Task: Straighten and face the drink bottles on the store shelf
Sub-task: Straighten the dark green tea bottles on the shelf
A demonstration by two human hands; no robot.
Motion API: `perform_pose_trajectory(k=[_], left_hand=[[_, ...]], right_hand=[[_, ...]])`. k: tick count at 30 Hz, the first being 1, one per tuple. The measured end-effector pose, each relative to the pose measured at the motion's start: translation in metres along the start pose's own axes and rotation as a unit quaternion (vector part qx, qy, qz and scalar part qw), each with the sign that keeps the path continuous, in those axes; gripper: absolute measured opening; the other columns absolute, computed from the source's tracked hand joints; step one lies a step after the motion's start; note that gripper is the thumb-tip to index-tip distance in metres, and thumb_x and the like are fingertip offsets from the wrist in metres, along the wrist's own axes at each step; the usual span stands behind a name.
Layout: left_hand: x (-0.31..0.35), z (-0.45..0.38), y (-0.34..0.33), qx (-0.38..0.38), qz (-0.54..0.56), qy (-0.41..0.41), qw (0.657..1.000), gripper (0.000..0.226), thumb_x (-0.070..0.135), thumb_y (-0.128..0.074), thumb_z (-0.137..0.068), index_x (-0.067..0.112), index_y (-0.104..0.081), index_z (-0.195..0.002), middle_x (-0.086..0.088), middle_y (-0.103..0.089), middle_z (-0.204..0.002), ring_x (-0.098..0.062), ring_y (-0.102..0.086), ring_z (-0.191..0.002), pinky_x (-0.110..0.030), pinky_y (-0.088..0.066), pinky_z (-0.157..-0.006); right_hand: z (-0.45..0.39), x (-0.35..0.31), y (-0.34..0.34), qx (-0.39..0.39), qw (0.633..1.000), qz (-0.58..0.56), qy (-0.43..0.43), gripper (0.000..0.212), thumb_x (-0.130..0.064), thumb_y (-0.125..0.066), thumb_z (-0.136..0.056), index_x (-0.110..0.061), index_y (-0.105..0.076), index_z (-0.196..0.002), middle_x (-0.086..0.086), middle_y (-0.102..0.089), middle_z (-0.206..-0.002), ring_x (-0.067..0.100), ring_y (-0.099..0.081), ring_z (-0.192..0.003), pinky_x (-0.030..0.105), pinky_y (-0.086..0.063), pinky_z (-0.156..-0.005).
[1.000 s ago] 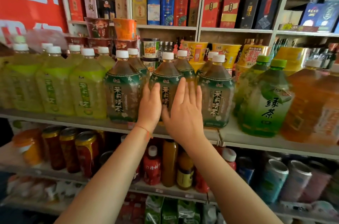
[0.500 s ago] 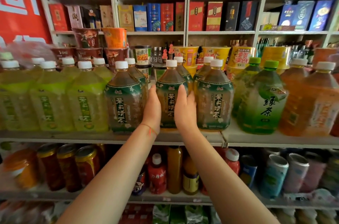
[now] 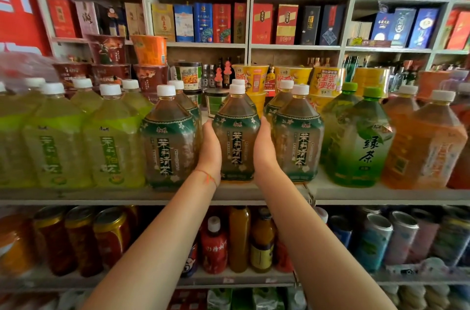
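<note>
At shelf front edge: left hand and right hand clasp middle tea bottle by its flanks. Likely heavy, slick plastic; grip low.

I saw the white shelf carrying upright big bottles: yellow-green teas, dark jasmine teas, green teas, orange teas.

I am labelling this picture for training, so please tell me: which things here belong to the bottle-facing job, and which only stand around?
Part of the job:
- middle jasmine tea bottle, held between left hand and right hand
- neighbouring jasmine tea bottles
- green tea bottle
- shelf edge

Only standing around:
- noodle cups
- boxed goods
- cans below
</note>
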State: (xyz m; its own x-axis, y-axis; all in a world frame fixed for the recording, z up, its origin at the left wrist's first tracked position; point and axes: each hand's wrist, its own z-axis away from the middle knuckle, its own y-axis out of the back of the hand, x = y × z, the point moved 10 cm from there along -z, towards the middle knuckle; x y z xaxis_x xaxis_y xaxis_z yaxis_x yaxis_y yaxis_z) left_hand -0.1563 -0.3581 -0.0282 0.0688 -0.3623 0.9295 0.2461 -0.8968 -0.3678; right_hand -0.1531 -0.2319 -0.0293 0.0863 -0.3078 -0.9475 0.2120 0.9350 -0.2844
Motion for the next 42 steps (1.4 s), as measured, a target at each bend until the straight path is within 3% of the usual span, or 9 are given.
perform_pose_trajectory(k=[4,11,18,21,24,28,32,38,42], left_hand=[[0.002,0.005,-0.003,-0.010,-0.005,-0.005,1.000,0.047,0.061,-0.030,-0.102,0.031,-0.064,-0.109,0.001,-0.067,-0.105,-0.014,-0.061,-0.094,-0.030,-0.049,-0.073],[-0.006,0.009,0.008,0.013,-0.046,-0.023,0.999,0.106,0.088,-0.031,-0.054,0.032,-0.055,-0.141,-0.002,-0.058,-0.141,-0.026,-0.052,-0.130,-0.053,-0.038,-0.113],[0.007,0.045,0.006,-0.004,-0.063,-0.010,0.998,0.071,0.070,-0.024,-0.089,0.028,-0.063,-0.130,-0.005,-0.065,-0.131,-0.027,-0.058,-0.122,-0.052,-0.044,-0.109],[0.018,0.049,0.004,-0.020,-0.097,-0.047,0.994,0.074,0.075,-0.025,-0.089,0.031,-0.053,-0.142,0.001,-0.056,-0.143,-0.017,-0.050,-0.132,-0.045,-0.035,-0.115],[0.051,0.062,-0.008,-0.031,-0.216,-0.211,0.953,0.053,0.056,-0.042,-0.102,0.026,-0.042,-0.146,0.005,-0.049,-0.144,-0.005,-0.045,-0.127,-0.031,-0.030,-0.108],[0.089,0.074,-0.024,0.015,-0.412,-0.385,0.826,0.081,0.049,-0.061,-0.095,0.016,-0.023,-0.158,-0.004,-0.039,-0.156,-0.020,-0.034,-0.144,-0.034,-0.032,-0.114],[0.113,0.078,-0.043,0.034,-0.484,-0.455,0.747,0.091,0.049,-0.067,-0.091,0.014,-0.019,-0.159,-0.004,-0.063,-0.118,-0.020,-0.058,-0.102,-0.041,-0.048,-0.100],[0.125,0.062,-0.055,-0.022,-0.542,-0.423,0.726,0.047,0.036,-0.062,-0.092,0.021,-0.044,-0.133,0.003,-0.057,-0.091,-0.022,-0.056,-0.080,-0.044,-0.051,-0.084],[0.134,0.054,-0.053,-0.031,-0.540,-0.407,0.736,0.034,0.033,-0.060,-0.093,0.021,-0.045,-0.121,0.005,-0.052,-0.088,-0.019,-0.053,-0.077,-0.034,-0.039,-0.067]], right_hand=[[0.004,0.002,-0.002,-0.012,0.999,0.031,0.003,0.088,-0.084,-0.038,-0.081,-0.022,-0.050,-0.143,0.002,-0.054,-0.145,0.026,-0.047,-0.134,0.049,-0.032,-0.117],[0.015,0.001,0.017,-0.007,0.999,0.035,0.007,0.064,-0.072,-0.036,-0.093,-0.025,-0.052,-0.133,0.000,-0.059,-0.124,0.022,-0.052,-0.113,0.039,-0.040,-0.103],[0.029,0.005,0.011,-0.022,0.999,0.029,0.002,0.086,-0.080,-0.038,-0.074,-0.028,-0.053,-0.140,0.004,-0.062,-0.134,0.027,-0.056,-0.123,0.050,-0.042,-0.109],[0.027,0.001,0.016,-0.019,0.998,0.057,0.005,0.069,-0.072,-0.034,-0.092,-0.023,-0.053,-0.137,0.005,-0.066,-0.125,0.025,-0.060,-0.113,0.042,-0.049,-0.098],[0.025,0.002,0.016,-0.028,0.997,0.075,0.008,0.068,-0.067,-0.030,-0.097,-0.019,-0.049,-0.141,0.005,-0.062,-0.129,0.024,-0.058,-0.116,0.037,-0.048,-0.095],[0.029,0.008,0.010,-0.042,0.996,0.080,0.012,0.072,-0.065,-0.028,-0.100,-0.018,-0.035,-0.153,0.006,-0.042,-0.155,0.027,-0.040,-0.140,0.042,-0.033,-0.116],[0.026,0.009,0.007,-0.052,0.997,0.061,0.006,0.070,-0.064,-0.028,-0.100,-0.019,-0.036,-0.153,0.007,-0.042,-0.154,0.027,-0.039,-0.141,0.042,-0.031,-0.114],[0.008,0.004,-0.002,-0.062,0.998,0.006,0.006,0.053,-0.061,-0.044,-0.096,-0.022,-0.070,-0.120,0.005,-0.075,-0.108,0.024,-0.069,-0.104,0.046,-0.050,-0.103],[0.004,-0.006,-0.014,-0.104,0.994,0.015,0.020,0.048,-0.059,-0.051,-0.093,-0.022,-0.072,-0.116,0.005,-0.077,-0.103,0.024,-0.071,-0.101,0.043,-0.053,-0.099]])
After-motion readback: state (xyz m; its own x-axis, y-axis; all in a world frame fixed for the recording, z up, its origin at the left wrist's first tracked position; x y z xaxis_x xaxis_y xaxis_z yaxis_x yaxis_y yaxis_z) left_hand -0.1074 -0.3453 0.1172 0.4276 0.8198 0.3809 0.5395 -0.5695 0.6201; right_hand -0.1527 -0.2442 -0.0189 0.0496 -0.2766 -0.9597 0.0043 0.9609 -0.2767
